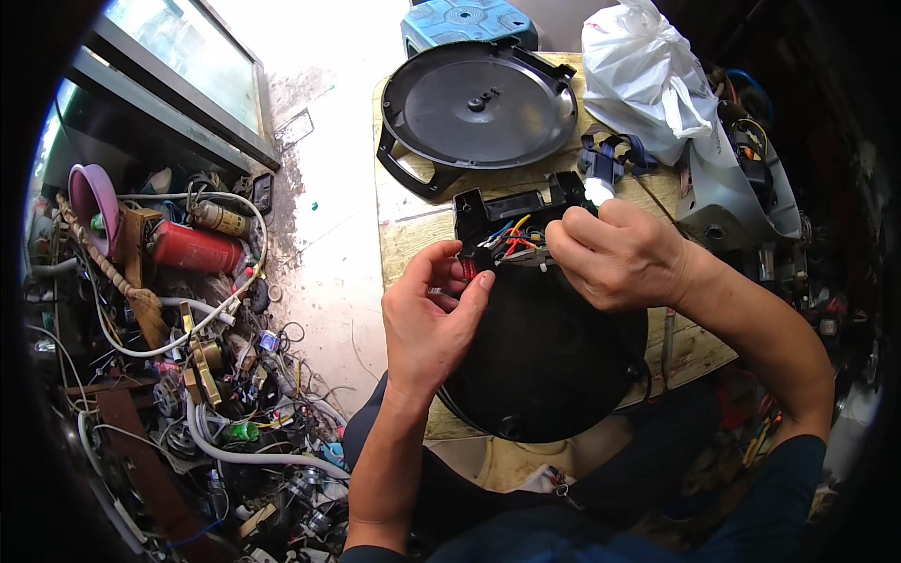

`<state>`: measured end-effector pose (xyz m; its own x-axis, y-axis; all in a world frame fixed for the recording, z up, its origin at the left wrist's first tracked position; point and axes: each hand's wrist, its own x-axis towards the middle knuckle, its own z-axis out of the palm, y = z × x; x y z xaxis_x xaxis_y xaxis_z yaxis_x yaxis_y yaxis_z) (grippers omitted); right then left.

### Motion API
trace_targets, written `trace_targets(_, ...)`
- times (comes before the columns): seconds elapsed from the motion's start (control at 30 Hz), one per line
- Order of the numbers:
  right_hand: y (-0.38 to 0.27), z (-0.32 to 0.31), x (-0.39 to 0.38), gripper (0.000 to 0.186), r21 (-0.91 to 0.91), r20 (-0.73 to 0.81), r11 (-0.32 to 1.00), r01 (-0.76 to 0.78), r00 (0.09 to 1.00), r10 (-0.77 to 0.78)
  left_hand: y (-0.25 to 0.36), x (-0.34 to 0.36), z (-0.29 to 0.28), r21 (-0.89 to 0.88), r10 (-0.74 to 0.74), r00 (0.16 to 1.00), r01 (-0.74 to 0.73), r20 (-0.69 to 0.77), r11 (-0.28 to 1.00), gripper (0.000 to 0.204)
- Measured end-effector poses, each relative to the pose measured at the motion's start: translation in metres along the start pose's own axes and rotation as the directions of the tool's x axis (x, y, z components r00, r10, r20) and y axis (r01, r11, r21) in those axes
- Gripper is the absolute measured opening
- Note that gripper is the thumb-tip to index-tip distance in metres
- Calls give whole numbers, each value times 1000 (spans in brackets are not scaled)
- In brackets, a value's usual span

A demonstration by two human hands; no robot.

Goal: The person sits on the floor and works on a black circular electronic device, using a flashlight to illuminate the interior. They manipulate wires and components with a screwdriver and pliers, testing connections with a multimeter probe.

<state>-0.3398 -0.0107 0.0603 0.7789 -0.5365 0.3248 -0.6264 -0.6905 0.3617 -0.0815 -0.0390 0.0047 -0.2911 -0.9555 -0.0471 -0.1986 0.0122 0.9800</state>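
My left hand (434, 314) pinches a small black part with red on it (466, 267) between thumb and fingers. Wires in several colours (514, 235) run beside that part, out of an open black housing (511, 205). My right hand (610, 251) is closed just right of the wires, around a grey, pointed metal tool (524, 257); its grip is hidden, so I cannot tell its exact kind. Both hands are above a large round black base (549, 361), which lies at the table's near edge over my lap.
A round black cover (479, 108) lies at the far side of the wooden table (399, 239), before a blue stool (467, 21). A lit headlamp (601, 178), a white plastic bag (648, 80) and a grey shell (741, 188) are at right. Tangled scrap (263, 413) covers the left floor.
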Motion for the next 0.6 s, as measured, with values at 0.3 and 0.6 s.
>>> trace_targets(0.3, -20, -12, 0, 14, -55, 82, 978, -200, 976, 204, 5, -9, 6, 57, -46, 999, 46, 0, 997, 36)
trace_targets(0.6, -31, -53, 16, 51, 326, 847, 251, -911, 399, 350, 5, -14, 6, 132, -4, 1000, 3, 4, 991, 34)
